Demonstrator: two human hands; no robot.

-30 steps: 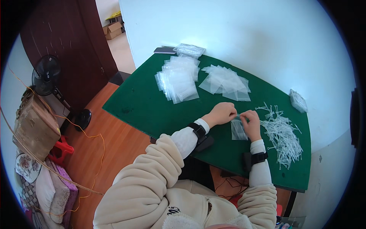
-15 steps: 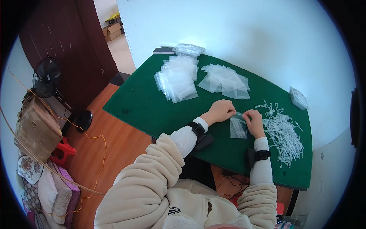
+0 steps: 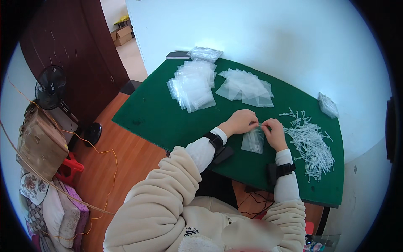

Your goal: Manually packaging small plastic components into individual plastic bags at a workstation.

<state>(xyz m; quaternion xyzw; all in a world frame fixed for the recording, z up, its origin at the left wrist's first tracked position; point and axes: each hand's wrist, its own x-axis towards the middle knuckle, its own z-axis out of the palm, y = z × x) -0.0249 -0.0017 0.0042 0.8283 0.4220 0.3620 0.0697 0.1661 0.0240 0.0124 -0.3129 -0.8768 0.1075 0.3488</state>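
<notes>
A small clear plastic bag (image 3: 253, 143) with thin clear sticks inside hangs between my hands, low over the green table (image 3: 147, 101). At the bag's top edge my left hand (image 3: 243, 122) pinches one corner. My right hand (image 3: 273, 132) closes on the same edge from the other side, fingertips close to the left ones. To the right of that hand lies a loose heap of thin clear plastic sticks with looped ends (image 3: 311, 147). Beyond my hands a fanned pile of flat clear bags (image 3: 247, 88) is spread out.
A larger pile of clear bags (image 3: 193, 86) lies at the far left of the table, near a phone (image 3: 178, 55) and a wrapped clear bundle (image 3: 205, 54). Another clear bundle (image 3: 328, 105) sits at the right edge by the wall. A black fan (image 3: 52, 86) stands left on the floor.
My right hand has moved slightly left, so the two hands are closer together. The bag has shifted left and tilted between them.
</notes>
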